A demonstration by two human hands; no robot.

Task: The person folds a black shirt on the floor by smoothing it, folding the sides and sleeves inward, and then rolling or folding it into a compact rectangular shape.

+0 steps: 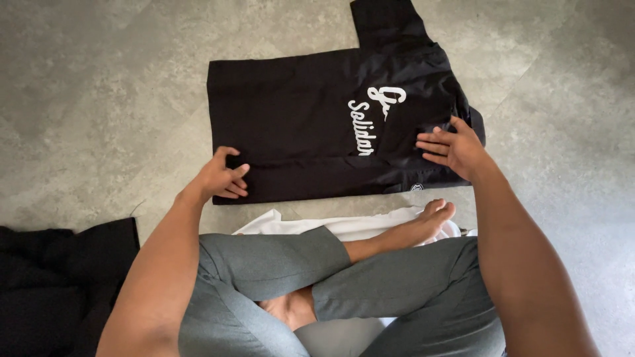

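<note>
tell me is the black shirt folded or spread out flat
Partly folded: the black t-shirt lies on the floor with its sides turned in, both hands flat on it.

Bare gray floor [99, 86] all around black shirt [297, 112]; crossed legs [344, 284], white cloth [357, 226], dark pile [53, 284] crowding near side.
</note>
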